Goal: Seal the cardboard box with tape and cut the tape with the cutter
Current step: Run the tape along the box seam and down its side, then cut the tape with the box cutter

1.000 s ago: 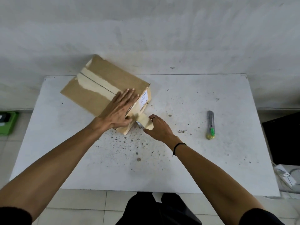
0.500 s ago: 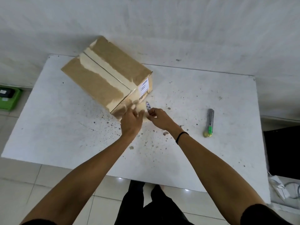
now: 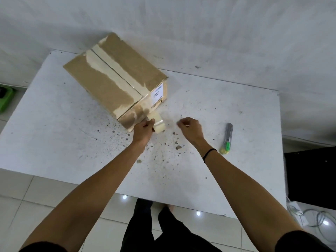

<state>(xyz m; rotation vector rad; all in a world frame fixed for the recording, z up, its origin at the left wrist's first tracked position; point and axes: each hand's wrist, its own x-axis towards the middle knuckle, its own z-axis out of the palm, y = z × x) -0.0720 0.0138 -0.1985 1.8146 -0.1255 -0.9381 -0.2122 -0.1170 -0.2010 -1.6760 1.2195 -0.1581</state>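
Two hands near the taped cardboard box [image 3: 116, 77].
Your left hand [image 3: 143, 130] holds the tape roll [image 3: 157, 124] against the box; your right hand [image 3: 190, 129] is curled, empty, beside the cutter [image 3: 227, 139].

A white label [image 3: 157, 93] is stuck on the near end face of the cardboard box [image 3: 116, 77], close to its right corner. It carries a few lines of small dark print and what may be a darker block along its lower edge, but the print is too small and blurred to read, so no word or number can be made out. No other text, brand or sign can be read on anything else in view.
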